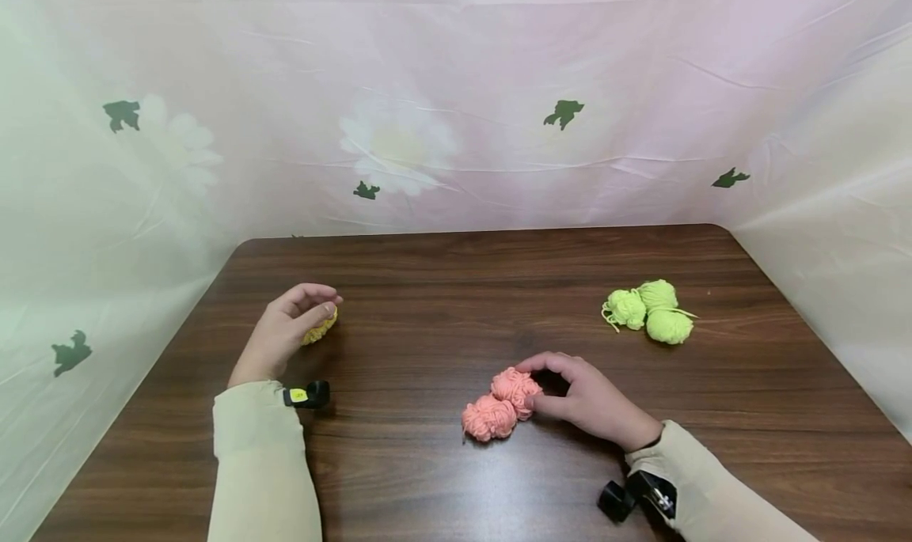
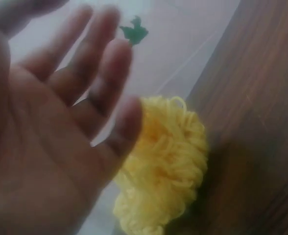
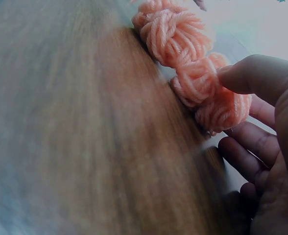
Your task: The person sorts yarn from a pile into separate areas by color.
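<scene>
My left hand hovers at the left of the table beside yellow yarn, its fingers loosely bent and apart. In the left wrist view the bundle of yellow yarn shows past the little finger, outside the palm. Toward the middle front, my right hand pinches a coral-pink yarn ball between thumb and fingers. Another coral-pink yarn ball lies against it on the left. The right wrist view shows the thumb pressed on the held yarn ball, with fingers at its far side.
Three lime-green yarn balls sit together at the right rear of the brown wooden table, with loose strand ends. Floral cloth hangs along the table's back and sides. A black wrist camera sits at the left cuff.
</scene>
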Available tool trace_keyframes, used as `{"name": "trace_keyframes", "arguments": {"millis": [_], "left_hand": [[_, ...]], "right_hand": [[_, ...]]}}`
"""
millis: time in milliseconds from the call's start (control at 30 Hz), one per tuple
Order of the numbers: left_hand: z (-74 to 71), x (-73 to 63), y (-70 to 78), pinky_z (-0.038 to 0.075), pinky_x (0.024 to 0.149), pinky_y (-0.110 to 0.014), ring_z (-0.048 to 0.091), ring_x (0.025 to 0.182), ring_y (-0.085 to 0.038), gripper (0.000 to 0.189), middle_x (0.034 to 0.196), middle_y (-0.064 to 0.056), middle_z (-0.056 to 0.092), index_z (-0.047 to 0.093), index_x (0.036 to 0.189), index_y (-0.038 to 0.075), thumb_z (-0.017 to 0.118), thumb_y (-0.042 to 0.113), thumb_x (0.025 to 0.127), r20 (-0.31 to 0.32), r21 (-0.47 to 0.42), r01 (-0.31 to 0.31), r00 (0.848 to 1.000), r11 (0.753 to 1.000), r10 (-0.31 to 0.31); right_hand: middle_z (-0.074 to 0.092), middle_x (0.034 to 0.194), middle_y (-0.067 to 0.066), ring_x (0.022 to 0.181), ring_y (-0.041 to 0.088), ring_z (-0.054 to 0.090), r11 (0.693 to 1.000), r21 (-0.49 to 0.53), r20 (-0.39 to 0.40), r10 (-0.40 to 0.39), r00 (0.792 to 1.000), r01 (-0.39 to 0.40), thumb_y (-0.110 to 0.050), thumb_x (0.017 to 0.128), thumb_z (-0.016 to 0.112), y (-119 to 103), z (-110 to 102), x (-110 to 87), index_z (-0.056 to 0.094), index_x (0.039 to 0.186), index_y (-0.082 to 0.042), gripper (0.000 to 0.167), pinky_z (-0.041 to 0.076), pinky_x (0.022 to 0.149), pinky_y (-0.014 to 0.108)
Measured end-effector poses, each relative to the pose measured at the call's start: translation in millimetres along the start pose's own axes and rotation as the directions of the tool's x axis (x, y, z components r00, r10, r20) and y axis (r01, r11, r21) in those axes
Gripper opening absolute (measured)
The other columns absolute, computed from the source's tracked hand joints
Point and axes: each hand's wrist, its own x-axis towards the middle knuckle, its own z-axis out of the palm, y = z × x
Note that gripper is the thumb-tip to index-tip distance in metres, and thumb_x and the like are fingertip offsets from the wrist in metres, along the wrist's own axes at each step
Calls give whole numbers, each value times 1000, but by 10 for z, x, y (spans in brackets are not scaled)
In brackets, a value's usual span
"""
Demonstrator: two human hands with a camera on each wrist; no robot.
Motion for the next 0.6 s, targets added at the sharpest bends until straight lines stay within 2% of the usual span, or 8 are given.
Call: {"name": "trace_keyframes", "arguments": {"millis": [167, 300, 400, 600], "left_hand": [[25, 22, -6, 52, 92, -29, 61, 112, -29, 35, 131, -17, 61, 57, 129, 4, 64, 23, 100, 128, -24, 28, 991, 999, -25], [45, 21, 4, 52, 95, -36, 57, 116, -38, 34, 135, -20, 60, 59, 128, 6, 66, 23, 99, 197, -27, 53, 979, 998, -46], [64, 23, 10, 51, 96, -41, 56, 118, -41, 35, 136, -21, 59, 61, 127, 7, 68, 25, 98, 234, -20, 46, 971, 999, -40], [136, 65, 31, 50, 96, -44, 58, 116, -38, 36, 133, -20, 61, 62, 126, 10, 70, 28, 96, 266, 24, 22, 964, 999, -27]], "right_hand": [[68, 118, -18, 112, 10, 61, 1000, -3, -1, 2, 1000, -2, -27, 85, 81, -6, 2, 0, 68, 119, -32, 36, 47, 97, 35], [68, 117, -18, 112, 10, 61, 1000, -1, 1, 3, 1000, -3, -27, 85, 81, -11, 3, -1, 68, 119, -32, 36, 47, 97, 35], [68, 117, -18, 112, 10, 61, 1000, -7, 2, 11, 1000, -11, -28, 85, 81, -10, 5, -2, 68, 119, -33, 36, 47, 97, 35], [69, 117, -14, 111, 12, 62, 1000, -21, -8, -2, 1000, 2, -26, 86, 80, 1, 5, -4, 69, 119, -30, 35, 47, 96, 37]]}}
